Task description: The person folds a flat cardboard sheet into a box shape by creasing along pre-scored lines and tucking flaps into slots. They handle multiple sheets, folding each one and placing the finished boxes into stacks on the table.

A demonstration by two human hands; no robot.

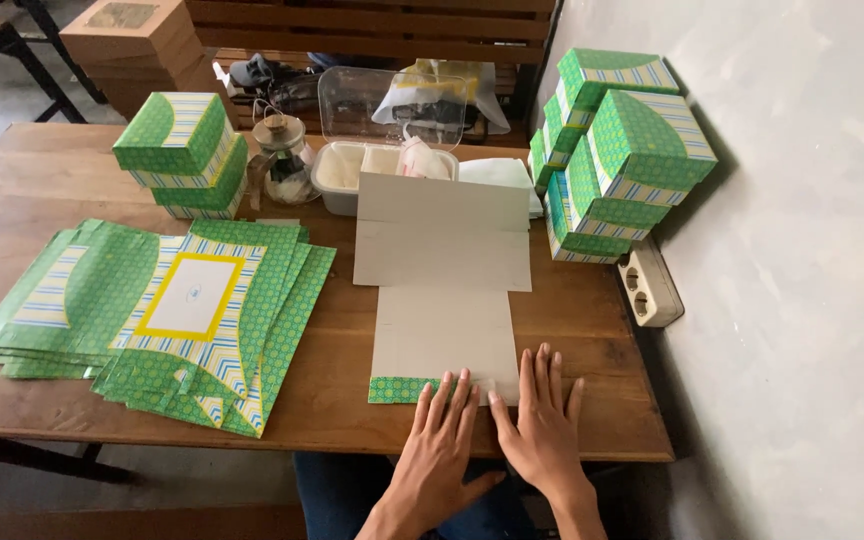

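While bare wood lay free along the near edge of the table (332, 410), the unfolded box blank (444, 300) sat between flat sheets (162, 310) and stacked boxes (617, 150). The left hand (439, 440) and right hand (542, 420) lay flat, fingers spread, pressing its folded near flap and gripping nothing.

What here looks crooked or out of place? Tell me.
The stack of folded boxes by the wall leans, its boxes tilted at different angles. The flat sheets at left lie fanned out unevenly, not squared up.

Flat box blank (444, 300) lies before the tub (347, 172), between flat sheets (152, 310) left and stacked boxes (617, 150) right.
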